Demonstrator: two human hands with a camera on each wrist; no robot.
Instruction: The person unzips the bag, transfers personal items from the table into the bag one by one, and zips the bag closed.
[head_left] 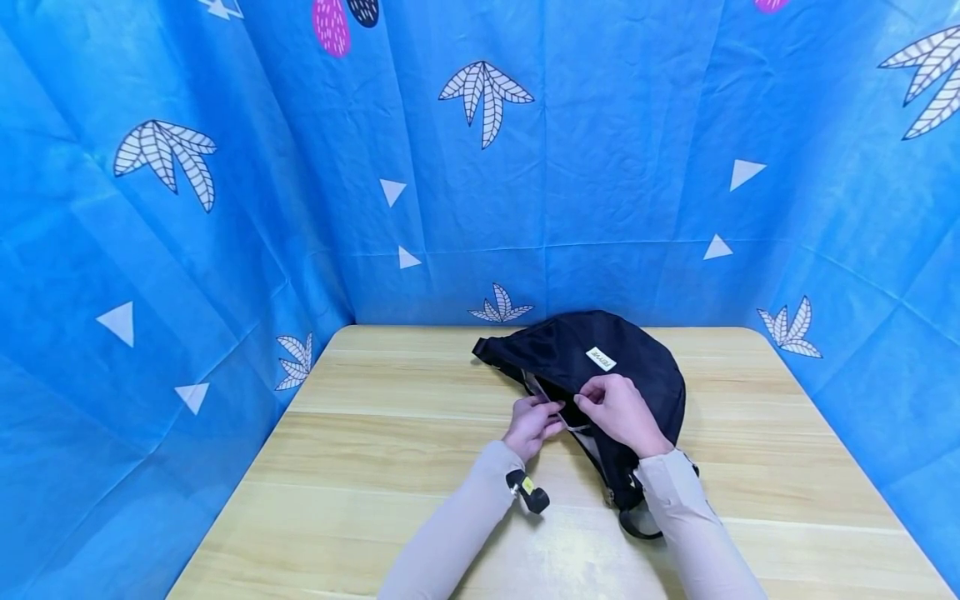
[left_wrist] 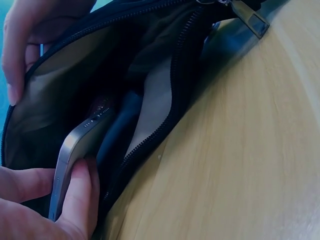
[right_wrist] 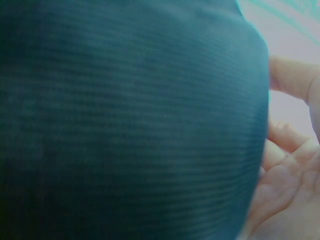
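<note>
A black bag with a white label lies on the table, its zipped mouth spread wide. My left hand is at that opening; in the left wrist view its thumb and fingers pinch a smartphone with a metal edge, partly inside the bag. With bent fingers my right hand grips the upper edge of the opening and holds it up. Black cloth fills most of the right wrist view, with the right fingers at its edge. The bag's inner depth is dark.
A light wooden table carries the bag. Blue patterned curtains hang behind it and on both sides. A strap loops from the bag's near end, and a metal zip pull hangs at one end of the mouth.
</note>
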